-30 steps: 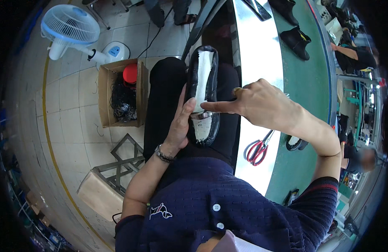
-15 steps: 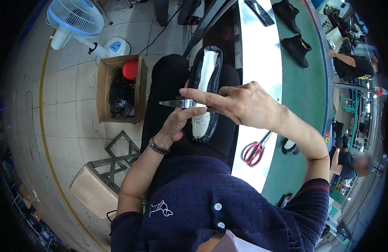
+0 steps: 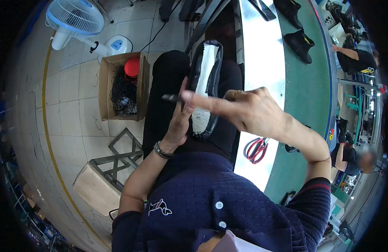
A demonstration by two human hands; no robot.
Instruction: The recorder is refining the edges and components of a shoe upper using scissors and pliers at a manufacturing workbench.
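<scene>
White insole board [image 3: 208, 59] lies bare on an upturned black shoe [image 3: 206, 82]

We have the shoe sole-up over our lap [image 3: 165, 73], its black upper [image 3: 196, 69] turned in around the board; that lasting looks done. With the board uncovered, we judge the underside unfinished, though how much work is left we cannot tell. Our left hand [image 3: 178, 126] clasps the shoe's left side. Our right hand [image 3: 257, 110] reaches across, fingers apparently pinched on a dark pointed tool [image 3: 170, 98], blurred. Red-handled scissors [image 3: 257, 150] lie aside on the metal strip [image 3: 263, 54].
</scene>
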